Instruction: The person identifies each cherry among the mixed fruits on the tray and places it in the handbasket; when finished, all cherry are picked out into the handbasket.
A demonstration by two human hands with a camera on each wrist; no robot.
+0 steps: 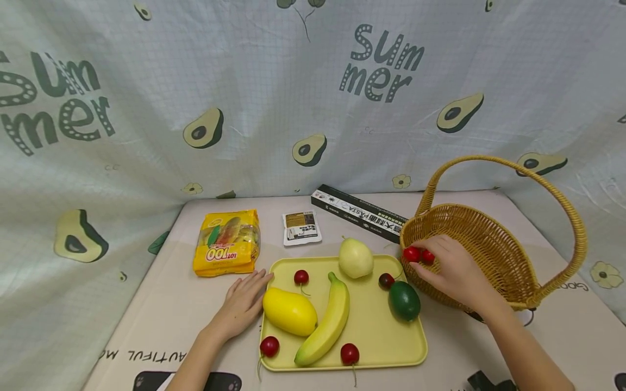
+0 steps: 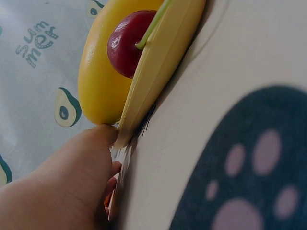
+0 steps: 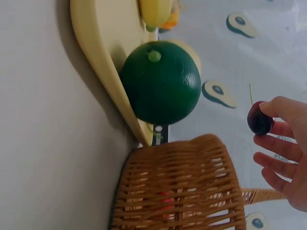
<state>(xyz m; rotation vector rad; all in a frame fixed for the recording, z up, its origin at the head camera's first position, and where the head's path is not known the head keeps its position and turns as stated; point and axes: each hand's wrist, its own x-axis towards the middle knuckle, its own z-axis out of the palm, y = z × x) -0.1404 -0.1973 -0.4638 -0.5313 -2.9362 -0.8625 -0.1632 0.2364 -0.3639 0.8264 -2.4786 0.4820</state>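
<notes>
My right hand (image 1: 452, 266) pinches a cherry (image 3: 260, 118) by thumb and fingertips, above the left rim of the wicker basket (image 1: 504, 244). Another red cherry (image 1: 427, 257) shows just beside it, and some red shows through the basket's weave in the right wrist view. The left hand (image 1: 243, 304) lies with fingers extended against the left edge of the yellow tray (image 1: 376, 336), thumb touching its rim in the left wrist view. On the tray are a yellow mango-like fruit (image 1: 290, 311), a banana (image 1: 327, 320), a pale pear (image 1: 356, 258), a dark green fruit (image 1: 404, 301) and several cherries (image 1: 349, 354).
Behind the tray lie a yellow snack bag (image 1: 227, 243), a small white packet (image 1: 301, 227) and a long black pasta box (image 1: 359, 212). The basket's tall handle (image 1: 562, 198) arches above it. A patterned cloth (image 1: 264, 98) hangs behind the table.
</notes>
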